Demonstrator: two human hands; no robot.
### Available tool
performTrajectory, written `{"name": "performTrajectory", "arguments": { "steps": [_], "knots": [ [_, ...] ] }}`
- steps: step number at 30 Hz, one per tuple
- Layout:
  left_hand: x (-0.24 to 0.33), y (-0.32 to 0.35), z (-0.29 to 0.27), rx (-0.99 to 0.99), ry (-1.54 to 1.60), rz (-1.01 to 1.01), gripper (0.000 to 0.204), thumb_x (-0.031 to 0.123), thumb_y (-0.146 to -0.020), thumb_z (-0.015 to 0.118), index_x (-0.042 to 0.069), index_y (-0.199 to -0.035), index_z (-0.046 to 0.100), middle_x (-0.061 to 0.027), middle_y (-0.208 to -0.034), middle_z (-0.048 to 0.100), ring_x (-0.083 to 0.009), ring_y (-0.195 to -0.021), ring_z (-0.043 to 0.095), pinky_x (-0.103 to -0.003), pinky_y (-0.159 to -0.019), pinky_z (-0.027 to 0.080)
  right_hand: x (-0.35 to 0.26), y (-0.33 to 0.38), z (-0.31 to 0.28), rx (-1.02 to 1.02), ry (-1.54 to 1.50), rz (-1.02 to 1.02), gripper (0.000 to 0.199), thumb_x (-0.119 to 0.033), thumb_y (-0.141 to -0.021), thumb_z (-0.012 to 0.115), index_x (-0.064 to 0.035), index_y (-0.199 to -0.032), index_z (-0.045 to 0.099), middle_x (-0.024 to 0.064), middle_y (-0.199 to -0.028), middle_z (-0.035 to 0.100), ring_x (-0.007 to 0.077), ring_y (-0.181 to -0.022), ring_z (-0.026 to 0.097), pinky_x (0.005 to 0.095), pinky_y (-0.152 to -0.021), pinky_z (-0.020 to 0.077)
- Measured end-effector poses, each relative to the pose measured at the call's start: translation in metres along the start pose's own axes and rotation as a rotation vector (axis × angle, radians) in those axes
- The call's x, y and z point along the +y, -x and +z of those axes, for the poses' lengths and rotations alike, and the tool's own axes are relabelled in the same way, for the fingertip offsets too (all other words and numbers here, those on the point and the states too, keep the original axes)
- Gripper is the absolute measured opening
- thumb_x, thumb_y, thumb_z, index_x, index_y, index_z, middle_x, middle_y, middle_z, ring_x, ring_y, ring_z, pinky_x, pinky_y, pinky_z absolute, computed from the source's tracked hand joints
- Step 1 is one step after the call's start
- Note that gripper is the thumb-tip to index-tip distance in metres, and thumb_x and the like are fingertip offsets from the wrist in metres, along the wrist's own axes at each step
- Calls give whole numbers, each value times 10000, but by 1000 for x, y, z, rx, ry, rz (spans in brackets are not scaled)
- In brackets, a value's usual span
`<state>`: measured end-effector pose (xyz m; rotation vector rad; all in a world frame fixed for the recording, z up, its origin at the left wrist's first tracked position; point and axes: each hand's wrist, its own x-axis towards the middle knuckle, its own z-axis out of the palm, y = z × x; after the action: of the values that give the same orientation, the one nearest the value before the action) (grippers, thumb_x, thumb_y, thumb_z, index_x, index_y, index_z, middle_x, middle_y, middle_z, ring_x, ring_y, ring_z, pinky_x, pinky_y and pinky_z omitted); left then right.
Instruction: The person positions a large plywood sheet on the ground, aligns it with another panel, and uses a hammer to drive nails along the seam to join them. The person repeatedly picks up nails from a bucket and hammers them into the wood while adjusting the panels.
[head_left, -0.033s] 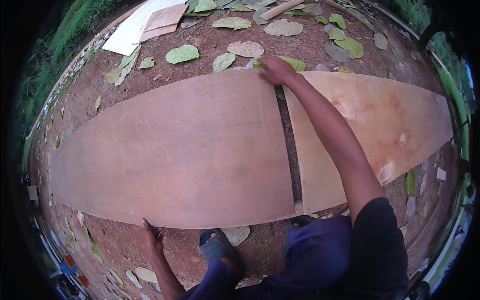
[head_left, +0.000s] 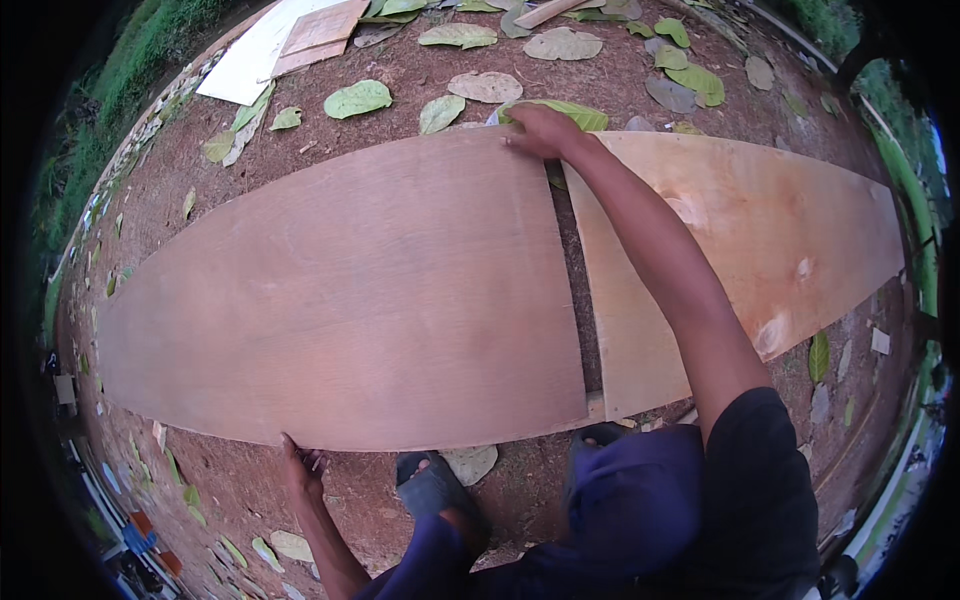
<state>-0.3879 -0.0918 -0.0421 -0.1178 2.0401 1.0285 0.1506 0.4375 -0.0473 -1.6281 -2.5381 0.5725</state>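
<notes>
1. Reddish earth (head_left: 360,500) spreads beneath everything.
2. Brown plywood sheet (head_left: 340,290) lies flat before the person, centre-left.
3. Paler plywood sheet (head_left: 745,220) sits right of it, across a narrow gap.
4. Right hand (head_left: 543,132) pinches the brown sheet's far edge, near its corner.
5. Left hand (head_left: 304,470) has its thumb at the near edge; I cannot tell whether it pinches.

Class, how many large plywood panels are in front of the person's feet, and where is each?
2. The brown panel is on the left; the paler panel is to its right, across a narrow gap, partly hidden by the right forearm. More could be hidden underneath.
</notes>
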Motion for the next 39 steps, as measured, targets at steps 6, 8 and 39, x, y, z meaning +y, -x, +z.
{"name": "performTrajectory", "arguments": {
  "steps": [6, 8, 39],
  "knots": [
    [11, 12, 19, 32, 59, 109, 783, 661, -949, 578, 6, -1373, 507, -152, -1153, 590, -303, -1032, 609, -512, -963, 523, -2, -22, -3, -191, 10, 31, 862, -654, -827, 701, 10, -1361, 570, 240, -1312, 636, 375, -1228, 612, 441, -1047, 473],
    [16, 16, 13, -77, 44, 61, 898, 654, -973, 534, 46, -1576, 264, -220, -1589, 319, -380, -1433, 380, -523, -1112, 402, -1, -20, -2, -172, 27, 25, 868, -667, -812, 711, 6, -1345, 586, 236, -1297, 643, 373, -1212, 619, 441, -1034, 480],
    [-12, 36, 22, 41, -2, 63, 660, 669, -967, 528, 80, -1261, 552, -97, -1019, 592, -226, -893, 605, -422, -772, 547, 57, 22, -14, -98, -78, 96, 675, -559, -975, 574, -117, -1482, 512, 152, -1448, 574, 324, -1359, 523, 431, -1159, 397]
  ]
}}
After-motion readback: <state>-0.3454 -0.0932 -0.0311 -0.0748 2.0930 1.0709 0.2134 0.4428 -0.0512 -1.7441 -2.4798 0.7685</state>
